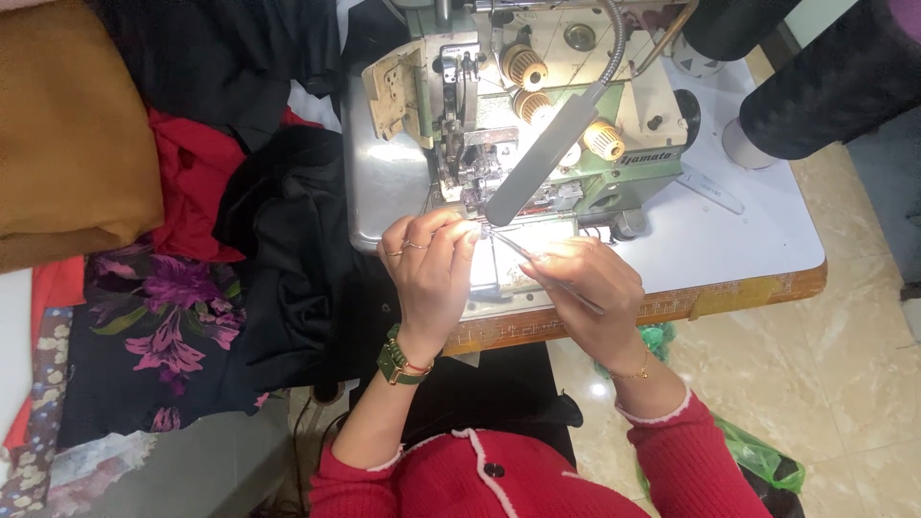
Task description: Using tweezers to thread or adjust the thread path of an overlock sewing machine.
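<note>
Threading at the sewing machine (537,125), near the worktop's (758,240) front edge. Left hand (432,264) pinches the thread end, barely visible, fingertips closed. Right hand (585,283) grips tweezers (537,264). Steady both wrists; bring tips to the thread slowly.

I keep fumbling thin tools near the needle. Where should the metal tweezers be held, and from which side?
Grip the tweezers mid-shaft from the right, as the right hand does: the slim prongs point up-left toward the left hand, so the tips stay free.
</note>
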